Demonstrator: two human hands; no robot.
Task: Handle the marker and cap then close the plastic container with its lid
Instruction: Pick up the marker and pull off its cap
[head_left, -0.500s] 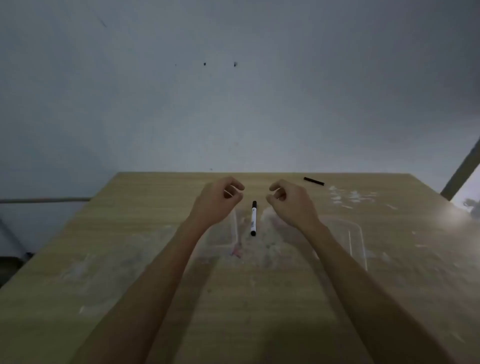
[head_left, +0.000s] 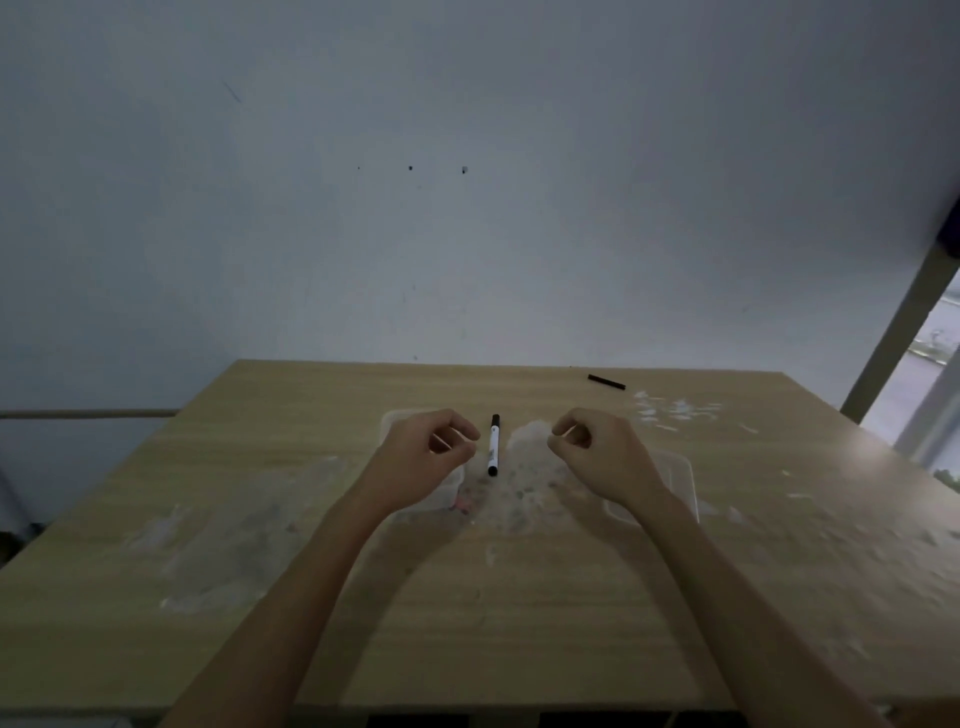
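Note:
A marker (head_left: 493, 446) with a white barrel and black ends lies on the wooden table (head_left: 291, 447), pointing away from me. A short black piece (head_left: 606, 382), possibly a cap, lies near the far right edge. My left hand (head_left: 423, 457) hovers left of the marker over a clear plastic container (head_left: 390, 421). My right hand (head_left: 605, 454) hovers right of the marker over a clear flat lid (head_left: 680, 478). Both hands are loosely curled, with a gap between thumb and fingers, and hold nothing.
The table top carries white smears and scuffs around the middle (head_left: 524, 493) and at the back right (head_left: 675, 410). A grey wall stands right behind the table's far edge. A window frame (head_left: 898, 332) rises at the right.
Both hands have drawn back toward me along the marker, and the right hand has shifted slightly to the right. The marker has not moved.

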